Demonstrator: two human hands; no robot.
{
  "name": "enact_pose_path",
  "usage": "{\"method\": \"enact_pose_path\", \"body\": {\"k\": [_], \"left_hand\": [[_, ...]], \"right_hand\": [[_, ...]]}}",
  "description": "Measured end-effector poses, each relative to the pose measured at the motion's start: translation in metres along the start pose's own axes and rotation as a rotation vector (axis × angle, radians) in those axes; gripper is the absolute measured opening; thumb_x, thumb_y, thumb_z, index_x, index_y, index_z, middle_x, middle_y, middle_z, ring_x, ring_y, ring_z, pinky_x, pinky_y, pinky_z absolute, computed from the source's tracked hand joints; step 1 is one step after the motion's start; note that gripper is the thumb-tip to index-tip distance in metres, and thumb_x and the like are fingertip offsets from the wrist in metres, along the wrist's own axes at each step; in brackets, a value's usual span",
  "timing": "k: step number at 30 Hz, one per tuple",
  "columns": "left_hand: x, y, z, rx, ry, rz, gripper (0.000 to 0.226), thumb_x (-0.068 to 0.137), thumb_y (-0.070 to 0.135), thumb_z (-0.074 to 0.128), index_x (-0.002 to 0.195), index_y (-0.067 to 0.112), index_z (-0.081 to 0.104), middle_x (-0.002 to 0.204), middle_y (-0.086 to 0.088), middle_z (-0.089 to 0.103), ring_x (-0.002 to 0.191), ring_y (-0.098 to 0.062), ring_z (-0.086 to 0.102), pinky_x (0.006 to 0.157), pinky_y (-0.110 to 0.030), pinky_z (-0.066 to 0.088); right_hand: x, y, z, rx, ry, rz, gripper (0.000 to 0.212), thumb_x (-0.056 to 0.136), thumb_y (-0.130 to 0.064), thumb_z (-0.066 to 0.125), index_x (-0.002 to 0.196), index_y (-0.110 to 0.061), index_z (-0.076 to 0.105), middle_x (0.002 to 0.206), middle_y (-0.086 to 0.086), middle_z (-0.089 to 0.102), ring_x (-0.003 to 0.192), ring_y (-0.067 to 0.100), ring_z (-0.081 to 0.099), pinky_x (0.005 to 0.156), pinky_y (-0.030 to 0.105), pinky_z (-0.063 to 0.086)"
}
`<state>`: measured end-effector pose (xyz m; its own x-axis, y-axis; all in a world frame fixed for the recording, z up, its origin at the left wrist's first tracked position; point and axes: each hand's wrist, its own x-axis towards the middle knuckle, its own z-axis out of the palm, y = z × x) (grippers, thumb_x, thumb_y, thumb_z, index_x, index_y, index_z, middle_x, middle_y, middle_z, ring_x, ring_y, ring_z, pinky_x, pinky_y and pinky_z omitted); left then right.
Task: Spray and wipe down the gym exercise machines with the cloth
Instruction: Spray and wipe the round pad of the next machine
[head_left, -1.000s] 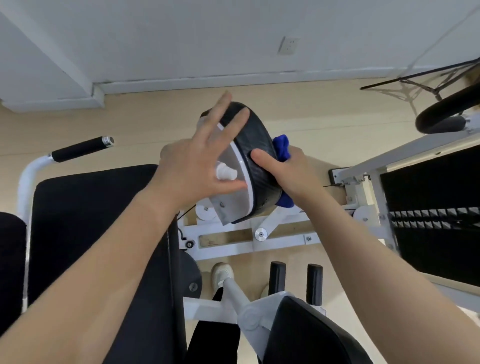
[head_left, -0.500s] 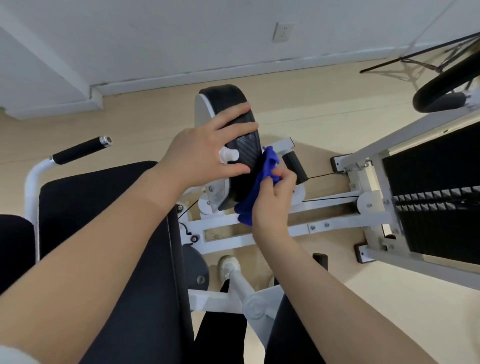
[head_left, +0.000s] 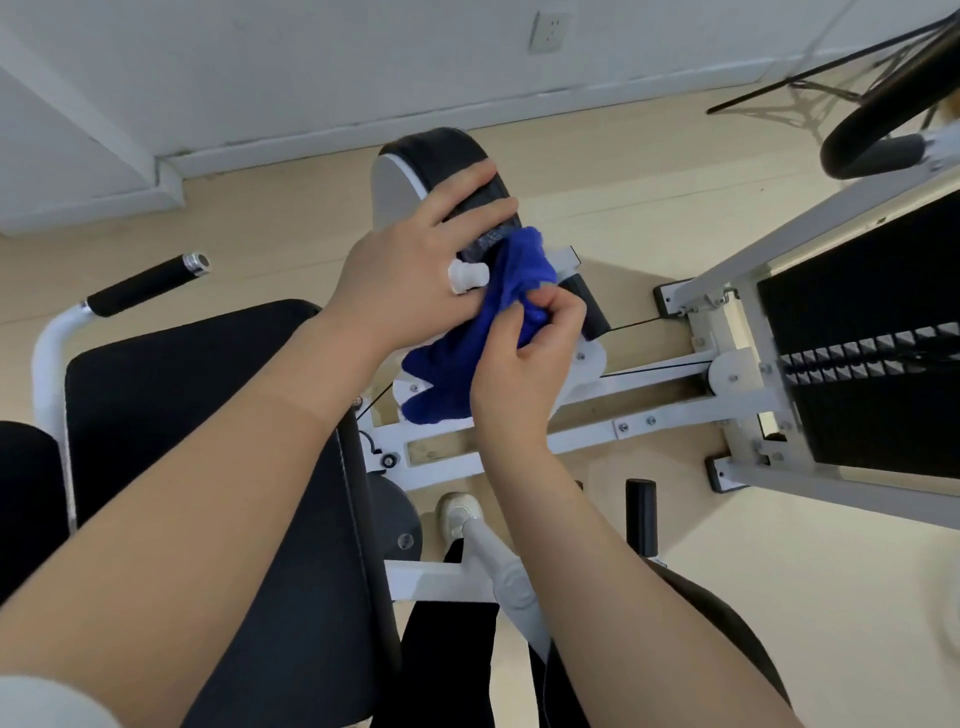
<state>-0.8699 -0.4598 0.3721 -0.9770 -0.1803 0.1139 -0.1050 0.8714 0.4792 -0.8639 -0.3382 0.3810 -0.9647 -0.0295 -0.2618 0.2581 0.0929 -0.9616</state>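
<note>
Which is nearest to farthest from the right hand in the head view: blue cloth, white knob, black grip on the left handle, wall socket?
From the right hand:
1. blue cloth, pinched in its fingers.
2. white knob, just up-left, between the left hand's fingers.
3. black grip, far left on the white handle.
4. wall socket, top of frame on the wall.

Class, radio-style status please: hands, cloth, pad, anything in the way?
Left hand grips black pad. Right hand pinches blue cloth, bunched beside pad. White knob pokes between left fingers; nothing blocking.
</note>
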Motion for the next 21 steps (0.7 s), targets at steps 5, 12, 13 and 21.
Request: {"method": "enact_pose_path", "body": {"k": [5,12,13,21], "left_hand": [[-0.003,0.005,-0.003,-0.019,0.015,0.013,0.071,0.071,0.06,0.046,0.136,0.032,0.048,0.152,0.012,0.031,0.118,-0.019,0.055,0.072,-0.04,0.053],[-0.003,0.004,0.0,-0.019,0.082,0.023,0.06,0.075,0.047,0.057,0.132,0.031,0.051,0.149,0.01,0.037,0.113,-0.021,0.058,0.069,-0.045,0.055],[-0.003,0.005,0.001,-0.018,0.087,0.017,0.06,0.075,0.047,0.056,0.132,0.03,0.052,0.149,0.01,0.037,0.113,-0.021,0.058,0.069,-0.044,0.055],[-0.006,0.007,0.002,-0.025,0.069,0.033,0.066,0.075,0.053,0.052,0.136,0.029,0.048,0.15,0.008,0.035,0.108,-0.024,0.059,0.066,-0.044,0.055]], "right_hand": [[-0.007,0.03,-0.011,-0.046,-0.017,0.498,0.021,0.095,-0.005,0.036,0.104,-0.024,0.039,0.082,-0.007,0.048,0.072,0.003,0.048,0.068,0.02,0.043],[-0.003,0.009,-0.007,0.121,0.008,0.348,0.011,0.091,-0.011,0.049,0.087,-0.022,0.047,0.077,-0.008,0.05,0.062,0.003,0.046,0.052,0.013,0.041],[-0.002,0.013,-0.005,0.095,0.034,0.312,0.011,0.091,-0.012,0.049,0.087,-0.021,0.046,0.078,-0.009,0.05,0.061,0.001,0.046,0.051,0.009,0.039],[-0.005,0.065,0.001,0.253,0.138,0.878,0.026,0.092,0.004,0.035,0.103,-0.017,0.045,0.089,0.003,0.053,0.072,0.014,0.051,0.062,0.029,0.043]]}}
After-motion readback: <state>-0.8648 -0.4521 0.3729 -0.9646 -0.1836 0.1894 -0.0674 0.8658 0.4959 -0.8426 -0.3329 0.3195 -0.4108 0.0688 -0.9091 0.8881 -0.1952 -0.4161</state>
